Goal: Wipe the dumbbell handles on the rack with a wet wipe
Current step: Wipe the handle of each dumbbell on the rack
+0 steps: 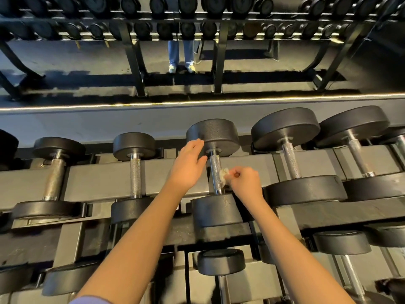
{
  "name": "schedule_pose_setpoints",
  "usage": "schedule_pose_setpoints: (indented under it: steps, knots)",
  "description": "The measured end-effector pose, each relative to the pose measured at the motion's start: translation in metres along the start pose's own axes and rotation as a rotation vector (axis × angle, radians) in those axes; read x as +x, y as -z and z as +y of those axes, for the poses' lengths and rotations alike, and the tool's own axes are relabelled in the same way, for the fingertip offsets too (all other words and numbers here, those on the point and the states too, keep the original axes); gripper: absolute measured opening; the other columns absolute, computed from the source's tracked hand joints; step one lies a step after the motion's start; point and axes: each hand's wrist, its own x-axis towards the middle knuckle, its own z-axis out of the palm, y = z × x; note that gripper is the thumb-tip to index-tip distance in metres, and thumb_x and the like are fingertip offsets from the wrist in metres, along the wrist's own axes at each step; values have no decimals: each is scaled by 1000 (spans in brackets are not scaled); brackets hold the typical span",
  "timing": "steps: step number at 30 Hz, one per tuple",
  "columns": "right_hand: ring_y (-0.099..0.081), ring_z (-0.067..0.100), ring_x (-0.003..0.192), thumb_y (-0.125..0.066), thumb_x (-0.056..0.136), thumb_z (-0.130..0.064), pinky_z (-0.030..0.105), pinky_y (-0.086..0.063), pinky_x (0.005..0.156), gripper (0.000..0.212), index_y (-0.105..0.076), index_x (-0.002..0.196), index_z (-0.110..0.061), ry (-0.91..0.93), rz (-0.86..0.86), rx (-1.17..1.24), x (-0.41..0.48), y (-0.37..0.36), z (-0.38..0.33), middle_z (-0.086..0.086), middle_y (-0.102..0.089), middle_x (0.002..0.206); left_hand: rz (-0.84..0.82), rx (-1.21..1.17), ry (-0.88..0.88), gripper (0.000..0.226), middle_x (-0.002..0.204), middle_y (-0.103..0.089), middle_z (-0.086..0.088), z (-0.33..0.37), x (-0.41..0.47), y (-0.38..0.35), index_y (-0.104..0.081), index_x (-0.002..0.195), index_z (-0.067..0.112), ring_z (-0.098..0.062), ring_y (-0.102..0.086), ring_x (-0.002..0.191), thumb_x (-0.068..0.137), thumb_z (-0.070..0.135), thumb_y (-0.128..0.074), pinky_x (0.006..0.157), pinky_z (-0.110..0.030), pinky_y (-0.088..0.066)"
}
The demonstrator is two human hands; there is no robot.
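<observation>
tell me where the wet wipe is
In the head view the crumpled white wet wipe is pinched by the right hand against the middle dumbbell's knurled steel handle.

Taken in a gym's free-weight area. Marked as such by rows of black round-headed dumbbells with knurled steel handles (289, 160), cradled on a tiered dark metal rack (98, 181), with further ranks of round weights (188, 29) shelved beyond, above dark flooring (65, 60).

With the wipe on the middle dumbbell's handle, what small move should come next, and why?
Probably slide the wet wipe up the handle toward the far head. The right hand pinches it against the handle's lower part, the upper knurling is uncovered, and the left hand rests on that head, seemingly steadying it.
</observation>
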Motion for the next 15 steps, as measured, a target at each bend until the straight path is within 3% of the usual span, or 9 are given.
schedule_pose_setpoints:
  steps: [2, 6, 11, 15]
  knots:
    - [-62, 24, 84, -63, 89, -24, 39, -52, 75, 19, -72, 96, -9, 89, 159, 71, -14, 10, -2, 8, -69, 87, 38, -71, 24, 40, 134, -46, -2, 0, -17, -1, -44, 139, 14, -17, -42, 124, 99, 19, -46, 100, -24, -32]
    - [-59, 17, 83, -65, 89, -23, 34, -49, 73, 16, -70, 96, -10, 180, 329, 237, -65, 31, 10, 3, -66, 87, 243, -168, 5, 27, 113, -59, -6, 0, -81, -16, -60, 122, 6, -13, -53, 106, 97, 9, -49, 94, -23, -39]
    - [-58, 12, 78, -63, 89, -21, 30, -48, 69, 6, -66, 91, -16, 152, 279, 338, -140, 11, 66, -4, -63, 81, 339, -210, 127, 22, 103, -57, 5, -2, -172, -62, -63, 110, 12, -5, -53, 97, 96, 6, -48, 88, -13, -39]
    - [-58, 12, 77, -64, 88, -18, 29, -47, 68, 1, -64, 89, -17, 55, 230, 326, -169, -8, 106, -4, -62, 80, 271, -159, 212, 21, 99, -56, 6, -14, -221, -104, -64, 107, 9, -10, -55, 94, 94, 2, -50, 86, -18, -40]
